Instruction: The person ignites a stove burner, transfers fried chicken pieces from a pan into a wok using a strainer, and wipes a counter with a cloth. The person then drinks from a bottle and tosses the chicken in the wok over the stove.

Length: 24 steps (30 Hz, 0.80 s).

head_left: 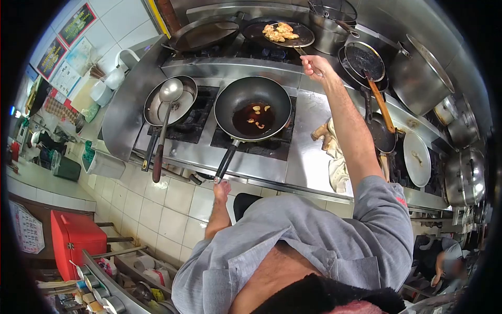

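My left hand (221,190) is at the end of the black handle of a deep frying pan (225,99), thumb up and fingers closed around it. The pan sits on a front burner. Dark brown liquid (250,124) pools in it, with several small pale pieces (257,109) that look like garlic. My right hand (316,67) reaches to the back of the stove. Its fingers are closed on the thin metal handle of a shallow, dark round skimmer (304,37). Browned pieces of food (281,31), perhaps chicken, lie on that skimmer.
Left of the pan, a ladle (171,91) rests in a smaller pan (156,104). A wok (204,35) stands at the back left. To the right are a wooden-handled strainer (364,56), a large pot (418,78), a crumpled cloth (337,162) and a white lid (417,158). Another person (444,256) appears lower right.
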Each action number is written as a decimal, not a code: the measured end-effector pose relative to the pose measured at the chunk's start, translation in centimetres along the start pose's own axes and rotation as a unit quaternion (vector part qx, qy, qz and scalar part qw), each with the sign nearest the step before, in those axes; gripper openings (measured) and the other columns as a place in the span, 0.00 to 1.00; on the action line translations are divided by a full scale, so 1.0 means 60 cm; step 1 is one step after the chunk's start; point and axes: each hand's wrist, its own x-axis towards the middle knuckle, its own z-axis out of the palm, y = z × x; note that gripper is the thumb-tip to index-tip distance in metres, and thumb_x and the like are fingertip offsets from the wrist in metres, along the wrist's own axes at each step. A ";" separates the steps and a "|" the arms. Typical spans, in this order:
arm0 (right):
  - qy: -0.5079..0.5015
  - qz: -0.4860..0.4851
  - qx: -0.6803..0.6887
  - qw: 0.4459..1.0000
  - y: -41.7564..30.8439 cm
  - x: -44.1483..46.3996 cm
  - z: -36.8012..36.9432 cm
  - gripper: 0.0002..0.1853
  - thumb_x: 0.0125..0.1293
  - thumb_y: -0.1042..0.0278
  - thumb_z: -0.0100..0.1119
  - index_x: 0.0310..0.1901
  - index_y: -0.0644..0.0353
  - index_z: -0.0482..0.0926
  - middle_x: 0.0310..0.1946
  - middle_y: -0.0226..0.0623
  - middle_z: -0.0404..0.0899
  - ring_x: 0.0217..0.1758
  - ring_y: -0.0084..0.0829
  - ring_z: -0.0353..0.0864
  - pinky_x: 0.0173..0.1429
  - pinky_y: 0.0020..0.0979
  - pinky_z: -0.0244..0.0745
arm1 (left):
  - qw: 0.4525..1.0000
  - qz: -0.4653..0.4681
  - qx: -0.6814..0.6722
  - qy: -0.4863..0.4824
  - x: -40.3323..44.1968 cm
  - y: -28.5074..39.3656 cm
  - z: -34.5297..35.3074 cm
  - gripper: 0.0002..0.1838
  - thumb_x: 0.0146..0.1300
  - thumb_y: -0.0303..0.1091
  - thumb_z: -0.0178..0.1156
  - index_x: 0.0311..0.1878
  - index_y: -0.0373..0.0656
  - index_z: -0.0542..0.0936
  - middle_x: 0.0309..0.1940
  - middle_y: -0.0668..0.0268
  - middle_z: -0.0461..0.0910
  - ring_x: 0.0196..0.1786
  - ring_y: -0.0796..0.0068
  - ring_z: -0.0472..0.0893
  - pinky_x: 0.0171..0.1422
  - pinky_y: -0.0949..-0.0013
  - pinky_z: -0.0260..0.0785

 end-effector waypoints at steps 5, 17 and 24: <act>-0.015 -0.004 -0.004 1.000 -0.012 0.018 -0.007 0.08 0.61 0.74 0.45 0.24 0.60 0.65 0.14 0.26 0.64 0.12 0.17 0.59 0.12 0.18 0.52 | 0.988 -0.036 0.138 0.060 -0.068 -0.095 -0.133 0.37 0.54 0.65 0.48 0.51 0.37 0.66 0.40 0.54 0.73 0.36 0.62 0.77 0.31 0.67 0.71; -0.010 -0.032 -0.060 0.998 -0.024 0.013 0.001 0.10 0.62 0.72 0.43 0.23 0.60 0.65 0.14 0.28 0.64 0.11 0.18 0.57 0.13 0.21 0.52 | 0.860 0.055 0.496 -0.104 -0.144 -0.125 -0.229 0.27 0.56 0.55 0.52 0.38 0.35 0.73 0.27 0.60 0.75 0.26 0.67 0.77 0.22 0.68 0.67; -0.027 -0.017 -0.034 0.999 -0.003 0.022 -0.012 0.10 0.62 0.73 0.43 0.23 0.61 0.66 0.14 0.29 0.64 0.11 0.18 0.57 0.13 0.20 0.53 | 0.958 -0.048 0.283 -0.018 -0.083 -0.062 -0.120 0.27 0.57 0.49 0.55 0.49 0.34 0.70 0.29 0.64 0.74 0.26 0.76 0.75 0.21 0.76 0.64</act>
